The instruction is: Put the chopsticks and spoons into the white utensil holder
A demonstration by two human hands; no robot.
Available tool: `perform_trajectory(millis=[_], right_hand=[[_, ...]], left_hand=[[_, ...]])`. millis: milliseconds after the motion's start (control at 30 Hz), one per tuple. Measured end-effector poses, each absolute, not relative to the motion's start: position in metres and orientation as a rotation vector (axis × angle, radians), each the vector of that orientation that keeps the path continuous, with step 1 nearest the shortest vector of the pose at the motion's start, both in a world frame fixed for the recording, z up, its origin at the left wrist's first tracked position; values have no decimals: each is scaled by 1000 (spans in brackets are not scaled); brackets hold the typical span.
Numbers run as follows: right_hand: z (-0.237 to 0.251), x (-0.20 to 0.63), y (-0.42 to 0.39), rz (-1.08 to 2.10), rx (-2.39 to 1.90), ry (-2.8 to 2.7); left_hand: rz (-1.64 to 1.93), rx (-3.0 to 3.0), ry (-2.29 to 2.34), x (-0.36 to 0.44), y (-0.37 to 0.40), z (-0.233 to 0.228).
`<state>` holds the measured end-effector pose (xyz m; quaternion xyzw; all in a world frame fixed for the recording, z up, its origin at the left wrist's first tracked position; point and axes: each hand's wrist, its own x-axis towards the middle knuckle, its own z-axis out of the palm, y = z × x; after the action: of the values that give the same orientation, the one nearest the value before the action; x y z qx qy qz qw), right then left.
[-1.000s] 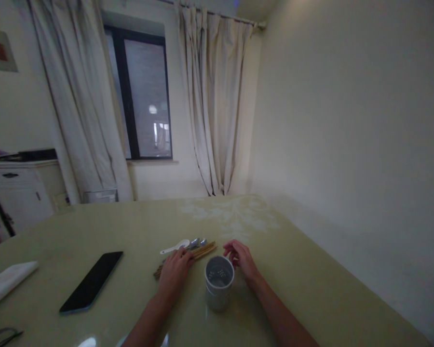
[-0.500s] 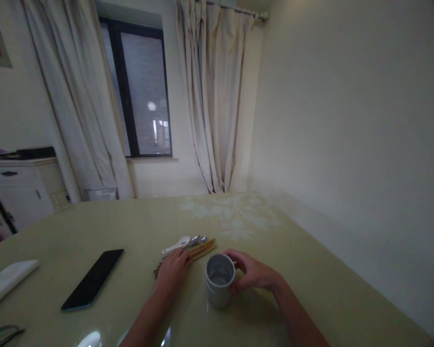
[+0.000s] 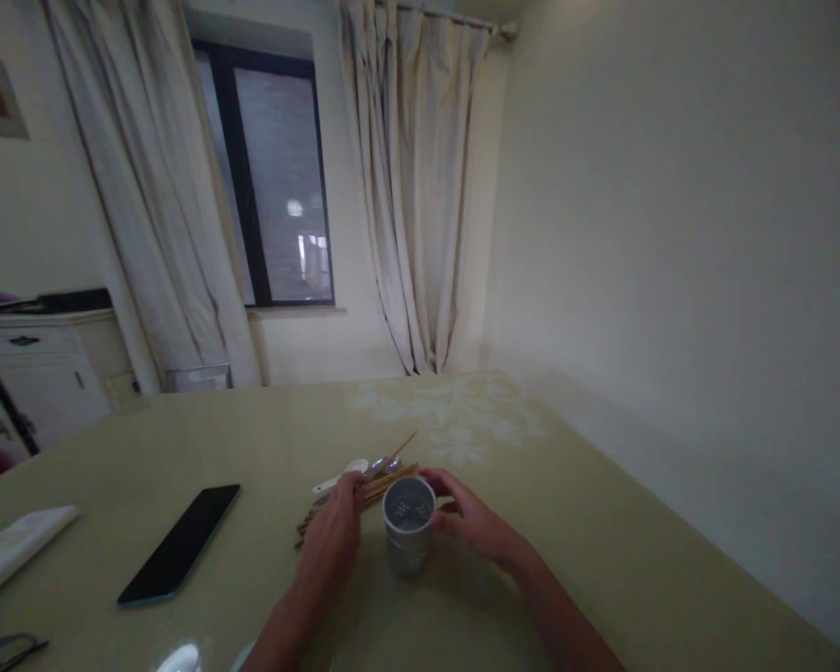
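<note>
- Fingers of the right hand [image 3: 474,525] curl round the side of the grey holder [image 3: 407,536], gripping it upright on the table [image 3: 602,560], toward its near edge.
- Left hand [image 3: 334,539] lies on the chopsticks [image 3: 385,481], fingers pinched on one stick whose far tip lifts off the pile; the near ends are hidden beneath the hand.
- Well to the left lies a black phone [image 3: 179,544]; a white cloth [image 3: 14,551] sits at the table's left edge, partly cut off.
- Just behind the chopsticks rest a white spoon [image 3: 343,473] and metal spoons [image 3: 385,463], too dim to count.
- Curtains [image 3: 413,187] and a window [image 3: 280,177] stand beyond the far edge.
</note>
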<state>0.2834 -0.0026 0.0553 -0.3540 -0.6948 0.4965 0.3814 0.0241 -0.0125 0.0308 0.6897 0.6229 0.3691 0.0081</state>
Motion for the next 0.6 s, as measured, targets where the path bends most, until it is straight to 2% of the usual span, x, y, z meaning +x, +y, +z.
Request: perform_trajectory(millis=[100,200,267,433,567,600], right_hand=[[61,279,-11,913,-920,-1749],[71,270,-27,621,-810,-1823],[78,262,-38,607,-731,-1818],[85,254,-43,809,-654,-1509],[88,274,-23,792,-671,-973],[89,280,-17,763,-671,-901]], left_hand=[[1477,2175,1841,31,-22,36],[1611,2515,1551,36,-33,37],[1616,2708,1389,38,-40,37],[1601,2928,1222,31,-45,41],[1601,2695,1711,9,-29,49],[1481,2586,1880,4,-23,49]])
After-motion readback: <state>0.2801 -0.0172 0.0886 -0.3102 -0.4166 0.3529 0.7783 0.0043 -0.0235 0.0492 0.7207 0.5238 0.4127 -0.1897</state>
